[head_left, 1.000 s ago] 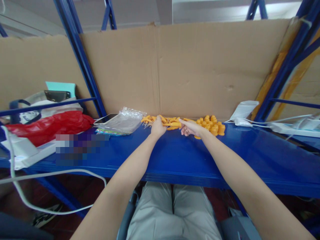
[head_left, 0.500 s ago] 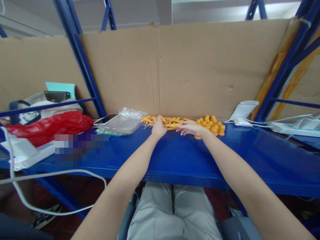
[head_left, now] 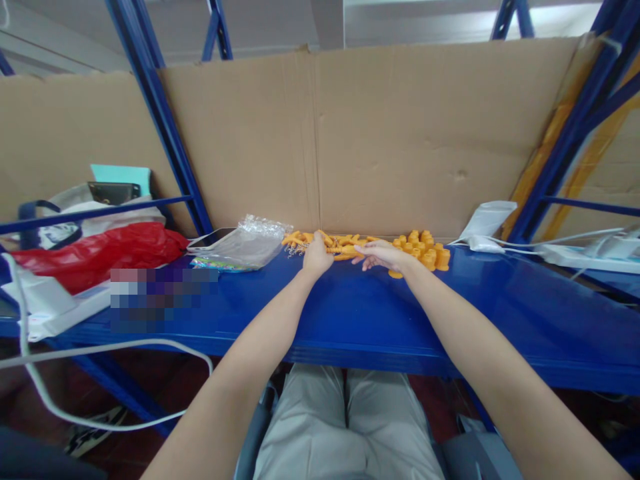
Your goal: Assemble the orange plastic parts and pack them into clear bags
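Note:
In the head view, my left hand [head_left: 317, 257] is closed at the pile of slender orange plastic pieces [head_left: 353, 241], its fingertips partly hidden among them. Small metal chains [head_left: 297, 251] lie at the pile's left end. A long orange piece [head_left: 345, 255] stretches from my left hand to my right hand [head_left: 383, 254]. The right thumb and forefinger pinch its right end, while the other fingers curl loosely below. Just beyond and to the right of that hand stands a cluster of stubby orange pieces [head_left: 427, 257]. Fine shapes are too small to make out.
A clear plastic bag [head_left: 255, 247] and a phone [head_left: 214, 239] lie left of the pile on the blue table [head_left: 360, 320]. Further left are a red bag [head_left: 115, 253] and a power strip. Cardboard [head_left: 400, 140] walls the back; white cables run at right.
Almost nothing differs. My right fingers have shifted very slightly at the end of the orange piece; my left hand stays in place.

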